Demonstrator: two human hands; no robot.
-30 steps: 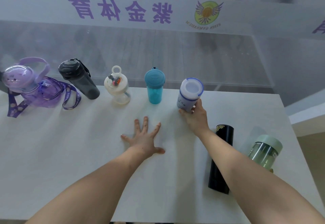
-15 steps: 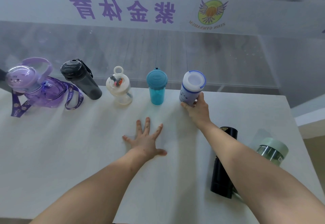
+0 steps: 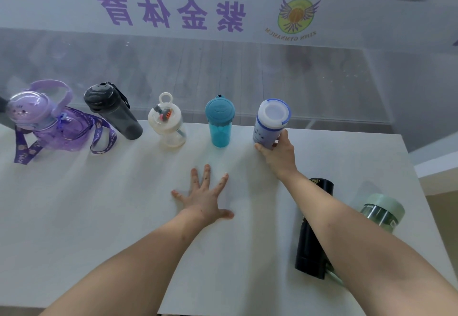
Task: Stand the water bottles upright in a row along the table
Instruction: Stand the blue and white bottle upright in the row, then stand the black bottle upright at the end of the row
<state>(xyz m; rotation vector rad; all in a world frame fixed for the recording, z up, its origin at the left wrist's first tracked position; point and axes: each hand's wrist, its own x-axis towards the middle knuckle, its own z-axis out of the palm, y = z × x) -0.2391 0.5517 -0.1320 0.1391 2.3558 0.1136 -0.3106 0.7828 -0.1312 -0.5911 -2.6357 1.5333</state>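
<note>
In the head view, the right hand point(image 3: 278, 156) wraps the lower body of the white-lidded bottle point(image 3: 271, 123), fingers curled around its base with the thumb on the near side. This pale lavender bottle with a blue-rimmed lid stands upright at the far edge of the white table point(image 3: 99, 216), at the right end of the row. The dark marks printed on its side are too small to read.

The left hand point(image 3: 203, 196) lies flat on the table, palm down, fingers spread wide, holding nothing.

To the left of the held bottle, in order, stand the teal bottle point(image 3: 220, 123), the clear bottle with a ring loop point(image 3: 167, 123), the dark grey bottle point(image 3: 112, 111) and the purple bottle point(image 3: 42, 120). A purple strap point(image 3: 101, 137) trails from the purple bottle, with the word "Nice" repeated along it.

Nearer the right side, a black bottle point(image 3: 313, 226) lies on the table, gold print at its top unreadable. Just beside it is a green-lidded glass bottle point(image 3: 380, 213), partly hidden by the right forearm.

Beyond the table, a frosted glass band point(image 3: 173, 11) carries mirrored purple Chinese characters and a round winged logo point(image 3: 296, 15) with mirrored lettering ending in "GYMNASIUM".
</note>
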